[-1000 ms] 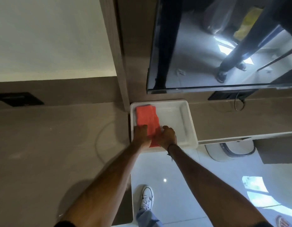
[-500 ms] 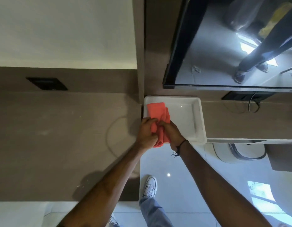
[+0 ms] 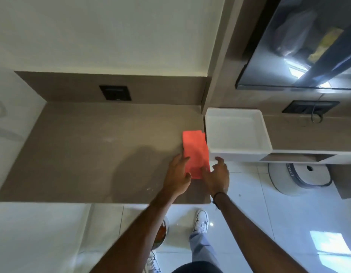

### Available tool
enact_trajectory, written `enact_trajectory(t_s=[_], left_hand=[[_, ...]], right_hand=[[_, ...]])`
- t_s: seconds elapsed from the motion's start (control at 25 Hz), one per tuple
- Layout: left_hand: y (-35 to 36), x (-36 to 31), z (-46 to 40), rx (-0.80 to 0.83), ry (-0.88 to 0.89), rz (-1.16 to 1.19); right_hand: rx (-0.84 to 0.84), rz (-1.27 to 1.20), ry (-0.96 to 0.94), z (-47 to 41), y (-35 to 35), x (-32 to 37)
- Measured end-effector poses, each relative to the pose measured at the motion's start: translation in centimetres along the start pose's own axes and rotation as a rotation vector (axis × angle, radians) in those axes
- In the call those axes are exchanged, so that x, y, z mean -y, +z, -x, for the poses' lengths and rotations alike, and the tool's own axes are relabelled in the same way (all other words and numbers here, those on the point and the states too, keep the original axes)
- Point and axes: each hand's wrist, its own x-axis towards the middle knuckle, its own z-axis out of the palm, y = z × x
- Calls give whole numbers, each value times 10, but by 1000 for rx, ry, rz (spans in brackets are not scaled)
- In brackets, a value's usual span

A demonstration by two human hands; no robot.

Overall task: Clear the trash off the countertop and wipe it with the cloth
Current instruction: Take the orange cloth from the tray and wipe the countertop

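Coral-red cloth: the folded rectangular coral-red cloth (image 3: 195, 152) lies flat on the brown stone-look desk (image 3: 92, 150), at its right end, just beside the white rectangular plastic tray (image 3: 266, 133).
Cloth's look: smooth, neatly folded into a long strip, its far corner close against the tray's wall; no stain shows.
Left hand: the left hand (image 3: 177, 177) is loosely spread, fingertips touching the cloth's left edge, gripping nothing.
Right hand: the right hand (image 3: 217, 176) is half open, fingers curled, touching the cloth's near right corner; whether it pinches the fabric I cannot tell.
Trash: none visible on the desk, so that part looks done.
Still left: faint pale smears remain on the surface, so the wiping seems unfinished, perhaps barely begun.
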Motion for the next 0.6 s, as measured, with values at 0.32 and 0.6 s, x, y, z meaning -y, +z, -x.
enact_trajectory(t_s=[0.32, 0.6], left_hand=[[6, 83, 143, -128, 89, 118], [102, 256, 181, -52, -431, 261]], right_hand=[[-90, 90, -176, 158, 76, -74], [449, 183, 189, 152, 203, -173]])
